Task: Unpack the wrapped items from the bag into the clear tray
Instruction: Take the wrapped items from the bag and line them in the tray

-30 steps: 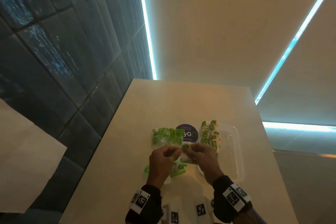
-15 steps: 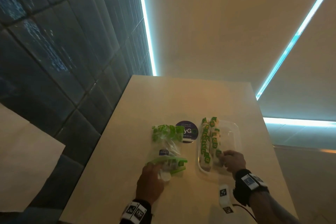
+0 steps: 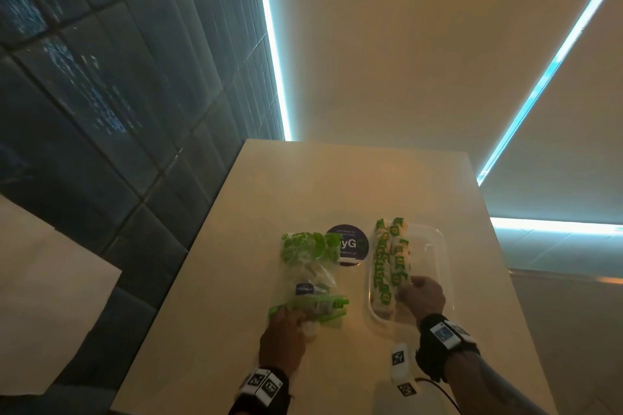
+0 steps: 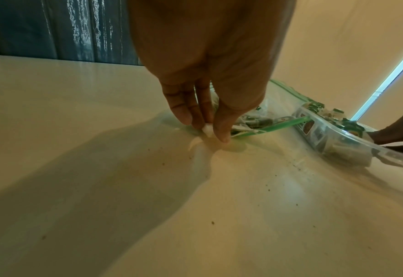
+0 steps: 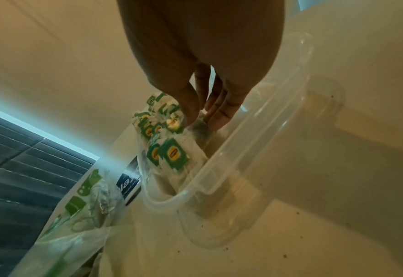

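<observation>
A clear zip bag [image 3: 308,276] with a green zip strip lies on the pale table and holds several green-and-white wrapped items. My left hand [image 3: 303,323] pinches a small white piece [image 4: 207,129] at the bag's near, open end [image 4: 278,123]. To the right stands the clear tray [image 3: 441,256], with several wrapped items [image 3: 387,263] lined up along its left side. My right hand [image 3: 403,290] is inside the tray [image 5: 254,135]; its thumb and fingers [image 5: 219,114] pinch a greyish wrapped item [image 5: 200,131] beside the row [image 5: 174,153].
A round dark purple sticker [image 3: 349,244] lies between bag and tray. A white tagged unit on a cable [image 3: 399,364] rests near my right wrist. A dark tiled wall [image 3: 101,111] runs along the left; the table's right edge [image 3: 499,280] is just beyond the tray.
One second ago both hands met at the bag's mouth. My right hand has since moved right into the tray with an item, and my left hand slid back to the bag's near end.
</observation>
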`<state>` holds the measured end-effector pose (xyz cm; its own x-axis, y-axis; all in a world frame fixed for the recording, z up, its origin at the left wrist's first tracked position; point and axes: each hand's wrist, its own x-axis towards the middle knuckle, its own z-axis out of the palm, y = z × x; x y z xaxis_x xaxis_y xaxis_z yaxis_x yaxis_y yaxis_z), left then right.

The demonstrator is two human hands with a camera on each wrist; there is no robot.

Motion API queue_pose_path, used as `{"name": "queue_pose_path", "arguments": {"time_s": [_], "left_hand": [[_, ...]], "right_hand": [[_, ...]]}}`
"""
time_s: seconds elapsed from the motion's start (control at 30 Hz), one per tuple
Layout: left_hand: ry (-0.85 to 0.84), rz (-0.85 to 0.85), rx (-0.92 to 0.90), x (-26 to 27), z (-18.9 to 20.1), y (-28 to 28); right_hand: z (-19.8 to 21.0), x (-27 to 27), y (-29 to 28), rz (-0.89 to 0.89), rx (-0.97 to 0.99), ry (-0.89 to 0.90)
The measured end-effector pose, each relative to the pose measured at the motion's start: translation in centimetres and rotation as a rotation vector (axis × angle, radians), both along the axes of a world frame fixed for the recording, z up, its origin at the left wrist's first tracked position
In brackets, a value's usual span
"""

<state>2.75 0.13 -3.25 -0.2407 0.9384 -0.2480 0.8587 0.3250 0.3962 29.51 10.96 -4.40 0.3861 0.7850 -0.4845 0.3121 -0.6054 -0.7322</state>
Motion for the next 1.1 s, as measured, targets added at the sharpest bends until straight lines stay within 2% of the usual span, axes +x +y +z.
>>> {"name": "queue_pose_path", "arguments": {"time_s": [0.17,0.27,0.4,0.47,0.5,0.63,0.7,0.83,1.1], "left_hand": [[-0.020,0.026,0.056,0.1,0.5,0.1],[-0.050,0.051,0.112,0.1,0.9,0.1],[-0.223,0.109,0.181,0.0,2.4,0.4],[-0.368,0.165,0.204,0.0,3.5,0.6],[-0.446,0.175,0.214,0.0,4.0,0.6],[-0.723,0.196,0.227,0.1,5.6,1.1],[-0.829,0.193,0.234,0.4,6.5,1.3],[-0.941,0.117,0.228,1.3,8.0,1.6],[-0.906,0.068,0.245,1.7,8.9,1.7]], "right_hand": [[0.2,0.2,-0.4,0.046,0.029,0.038],[0.2,0.7,-0.6,0.043,0.045,-0.019],[2.7,0.0,-1.4,-0.062,0.273,-0.105],[4.6,-1.3,-1.9,-0.028,0.397,-0.030],[5.7,-2.1,-2.3,0.042,0.423,0.028],[8.8,-5.8,-4.1,0.466,0.357,0.237],[9.6,-7.2,-4.5,0.576,0.318,0.295],[10.6,-8.6,-4.6,0.603,0.285,0.418],[11.2,-9.1,-4.9,0.489,0.363,0.549]]}}
